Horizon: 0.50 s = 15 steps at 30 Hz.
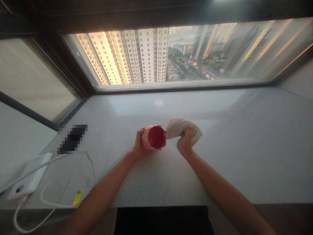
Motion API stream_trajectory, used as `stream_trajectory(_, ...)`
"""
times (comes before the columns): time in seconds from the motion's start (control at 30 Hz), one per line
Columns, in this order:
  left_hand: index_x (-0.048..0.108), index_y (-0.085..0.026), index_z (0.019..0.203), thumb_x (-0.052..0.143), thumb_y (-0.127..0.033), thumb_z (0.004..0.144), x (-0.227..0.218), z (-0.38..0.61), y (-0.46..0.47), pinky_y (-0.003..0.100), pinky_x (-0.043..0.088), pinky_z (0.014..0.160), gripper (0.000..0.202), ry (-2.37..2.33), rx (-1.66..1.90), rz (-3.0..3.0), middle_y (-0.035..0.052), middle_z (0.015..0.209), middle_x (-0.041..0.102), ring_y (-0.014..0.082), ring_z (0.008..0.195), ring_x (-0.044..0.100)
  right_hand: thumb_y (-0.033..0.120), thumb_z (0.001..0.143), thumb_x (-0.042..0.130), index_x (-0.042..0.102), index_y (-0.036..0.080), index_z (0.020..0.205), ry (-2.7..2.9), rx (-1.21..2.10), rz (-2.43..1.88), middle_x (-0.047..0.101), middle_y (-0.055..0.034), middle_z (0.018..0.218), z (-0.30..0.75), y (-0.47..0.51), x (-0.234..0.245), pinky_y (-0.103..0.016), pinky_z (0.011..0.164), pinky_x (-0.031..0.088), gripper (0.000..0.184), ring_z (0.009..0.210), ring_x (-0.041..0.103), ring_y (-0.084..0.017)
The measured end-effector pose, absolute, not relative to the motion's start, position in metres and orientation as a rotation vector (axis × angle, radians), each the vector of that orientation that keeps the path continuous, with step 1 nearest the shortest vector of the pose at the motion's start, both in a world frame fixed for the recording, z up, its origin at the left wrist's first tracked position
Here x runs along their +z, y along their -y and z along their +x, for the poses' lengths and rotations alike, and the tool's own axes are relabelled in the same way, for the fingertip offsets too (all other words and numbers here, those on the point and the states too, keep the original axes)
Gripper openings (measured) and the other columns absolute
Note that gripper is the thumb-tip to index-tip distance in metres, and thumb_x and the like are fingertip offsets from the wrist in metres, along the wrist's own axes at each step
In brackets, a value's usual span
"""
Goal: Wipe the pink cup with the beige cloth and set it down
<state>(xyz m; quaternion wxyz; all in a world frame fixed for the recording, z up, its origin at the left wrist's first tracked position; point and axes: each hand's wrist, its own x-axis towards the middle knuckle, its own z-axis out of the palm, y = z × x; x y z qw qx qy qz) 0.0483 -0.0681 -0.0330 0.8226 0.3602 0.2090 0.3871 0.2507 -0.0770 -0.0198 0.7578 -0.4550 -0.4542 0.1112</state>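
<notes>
1. Dark object (72, 138), left of pink cup (154, 137): was pixelated, unidentifiable.
2. White cable (58, 205), lower left of pink cup: ran off frame.
3. Left hand (138, 146), behind pink cup: fingertips were hidden.
4. Cloth (178, 126), right of pink cup: partly covered by right hand (186, 143).

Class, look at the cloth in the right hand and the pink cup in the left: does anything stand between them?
Nothing visible does. The cloth, gripped by the right hand, has its tip at the rim of the pink cup, which the left hand holds tilted, mouth toward the camera.
</notes>
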Motion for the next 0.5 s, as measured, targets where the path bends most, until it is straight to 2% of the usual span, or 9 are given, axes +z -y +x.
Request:
stream_trajectory(0.07, 0.055, -0.018, 0.154, 0.049, -0.075, 0.093, -0.031, 0.048, 0.068, 0.041, 0.064, 0.072, 0.084, -0.457, 0.833, 0.754, 0.0202, 0.137, 0.073, 0.0342, 0.103, 0.077, 0.062, 0.105, 0.051, 0.065, 0.02, 0.087, 0.695, 0.293, -1.066, 0.064, -0.0024, 0.076, 0.247, 0.068, -0.021, -0.032, 0.067, 0.054, 0.048, 0.076, 0.066, -0.02)
stream_trajectory(0.13, 0.054, -0.018, 0.154, 0.05, -0.075, 0.093, -0.03, 0.049, 0.069, 0.04, 0.065, 0.071, 0.083, -0.461, 0.84, 0.751, 0.02, 0.135, 0.073, 0.0333, 0.102, 0.078, 0.063, 0.103, 0.056, 0.07, 0.018, 0.102, 0.631, 0.387, -1.076, 0.072, -0.006, 0.09, 0.24, 0.063, -0.023, -0.032, 0.077, 0.058, 0.047, 0.091, 0.071, -0.022)
stream_trajectory(0.23, 0.058, -0.019, 0.15, 0.053, -0.075, 0.092, -0.031, 0.051, 0.069, 0.033, 0.061, 0.062, 0.081, -0.499, 0.865, 0.75, 0.0179, 0.126, 0.077, 0.0291, 0.09, 0.078, 0.063, 0.104, 0.053, 0.073, 0.019, 0.115, 0.801, 0.604, -1.043, 0.078, -0.0101, 0.106, 0.226, 0.066, -0.03, -0.037, 0.091, 0.06, 0.05, 0.108, 0.074, -0.024)
stream_trajectory(0.33, 0.07, -0.015, 0.129, 0.057, -0.076, 0.089, -0.033, 0.055, 0.07, 0.028, 0.054, 0.051, 0.074, -0.585, 0.954, 0.727, 0.0137, 0.105, 0.081, 0.0252, 0.075, 0.076, 0.061, 0.109, 0.047, 0.075, 0.021, 0.124, 1.113, 0.76, -0.96, 0.081, -0.0109, 0.113, 0.217, 0.075, -0.039, -0.043, 0.1, 0.061, 0.051, 0.114, 0.075, -0.027)
stream_trajectory(0.4, 0.074, -0.014, 0.113, 0.06, -0.075, 0.088, -0.036, 0.058, 0.069, 0.03, 0.057, 0.056, 0.068, -0.642, 1.072, 0.691, 0.0113, 0.097, 0.081, 0.0232, 0.073, 0.074, 0.057, 0.111, 0.045, 0.073, 0.023, 0.133, 1.318, 0.722, -0.906, 0.08, -0.0118, 0.12, 0.215, 0.079, -0.043, -0.047, 0.108, 0.059, 0.05, 0.12, 0.074, -0.028)
stream_trajectory(0.5, 0.075, -0.014, 0.104, 0.063, -0.072, 0.088, -0.039, 0.063, 0.069, 0.033, 0.062, 0.075, 0.062, -0.705, 1.25, 0.672, 0.0101, 0.098, 0.082, 0.0215, 0.081, 0.075, 0.049, 0.113, 0.044, 0.064, 0.025, 0.149, 1.527, 0.508, -0.84, 0.075, -0.0131, 0.138, 0.219, 0.085, -0.041, -0.051, 0.119, 0.052, 0.048, 0.134, 0.068, -0.028)
